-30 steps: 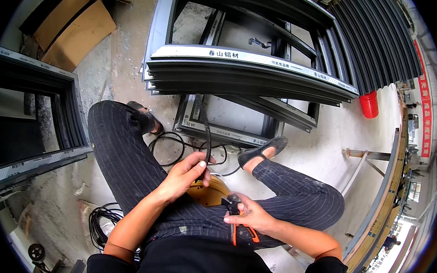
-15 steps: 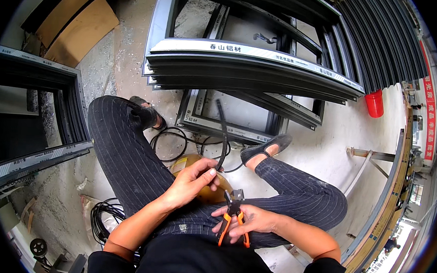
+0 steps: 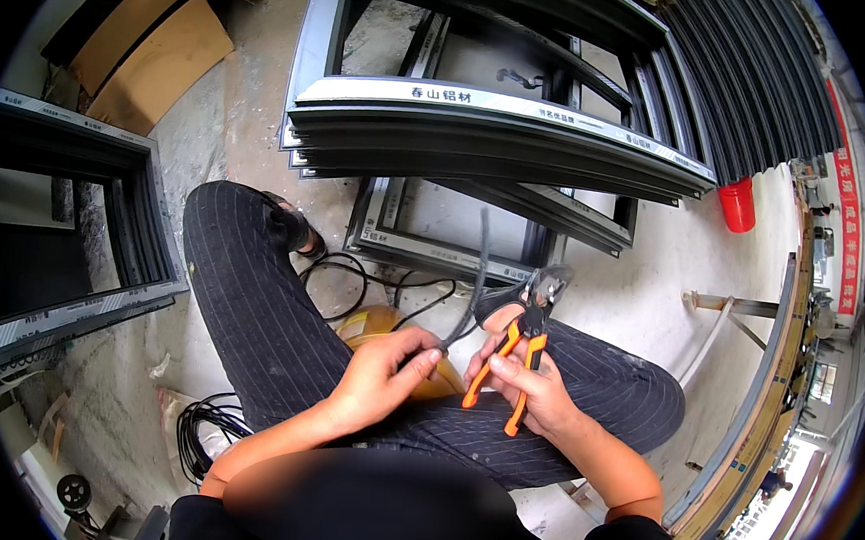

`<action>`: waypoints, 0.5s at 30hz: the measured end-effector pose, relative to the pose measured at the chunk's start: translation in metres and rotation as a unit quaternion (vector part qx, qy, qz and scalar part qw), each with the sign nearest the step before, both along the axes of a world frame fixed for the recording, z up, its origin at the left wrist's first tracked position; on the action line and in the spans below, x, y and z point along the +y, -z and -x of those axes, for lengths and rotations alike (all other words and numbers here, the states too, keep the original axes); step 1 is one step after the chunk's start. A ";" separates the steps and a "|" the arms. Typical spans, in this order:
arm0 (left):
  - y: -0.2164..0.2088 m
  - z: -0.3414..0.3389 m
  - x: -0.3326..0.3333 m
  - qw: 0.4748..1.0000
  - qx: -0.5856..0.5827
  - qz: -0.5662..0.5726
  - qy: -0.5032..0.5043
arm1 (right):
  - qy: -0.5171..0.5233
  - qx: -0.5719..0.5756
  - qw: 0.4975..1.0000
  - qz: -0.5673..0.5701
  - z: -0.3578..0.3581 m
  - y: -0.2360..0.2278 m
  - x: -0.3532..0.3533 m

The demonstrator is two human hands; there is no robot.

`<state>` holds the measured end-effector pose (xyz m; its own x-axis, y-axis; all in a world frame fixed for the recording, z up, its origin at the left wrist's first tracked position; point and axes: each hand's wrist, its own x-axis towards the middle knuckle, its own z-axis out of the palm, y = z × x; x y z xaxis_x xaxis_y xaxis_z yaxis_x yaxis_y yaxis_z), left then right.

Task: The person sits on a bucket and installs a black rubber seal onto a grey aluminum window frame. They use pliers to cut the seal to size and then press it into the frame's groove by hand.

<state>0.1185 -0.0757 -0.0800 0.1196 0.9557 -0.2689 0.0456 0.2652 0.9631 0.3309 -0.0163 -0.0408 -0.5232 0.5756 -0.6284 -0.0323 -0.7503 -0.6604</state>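
My left hand (image 3: 386,374) is closed in a pinch on a black rubber-like strip (image 3: 479,283), whose free length rises and curves away from my fingers. In my right hand (image 3: 534,387) is a pair of hand cutters (image 3: 530,321) with black and orange handles. Their handles are spread, and the metal head points away from me, to the right of the strip and apart from it. Below my left hand, between my legs, is a rounded yellowish thing (image 3: 375,324), mostly hidden by the hand and legs.
Stacked dark metal frames (image 3: 500,145) lie ahead, with more frames (image 3: 73,319) on the left. Black cord (image 3: 339,259) loops over the floor, and another coil (image 3: 206,434) lies at lower left. A cardboard box (image 3: 163,61) and a red bucket (image 3: 737,206) stand farther off.
My right hand has raised the cutters forward and to the right, and their handles are now spread wider. The strip in my left hand has swung to the right.
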 end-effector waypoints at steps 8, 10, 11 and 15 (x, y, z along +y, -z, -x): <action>-0.011 -0.005 -0.007 0.996 -0.006 -0.033 0.079 | 0.031 -0.106 0.981 -0.157 0.014 0.002 -0.009; -0.001 0.004 -0.014 0.994 -0.021 -0.027 0.105 | 0.031 -0.124 0.981 -0.147 0.007 0.005 -0.007; 0.003 0.008 -0.017 0.992 -0.028 -0.024 0.118 | 0.031 -0.132 0.980 -0.142 0.005 0.006 -0.006; 0.005 0.020 -0.020 0.997 -0.020 0.050 0.051 | -0.016 -0.179 0.956 -0.230 0.003 0.010 -0.002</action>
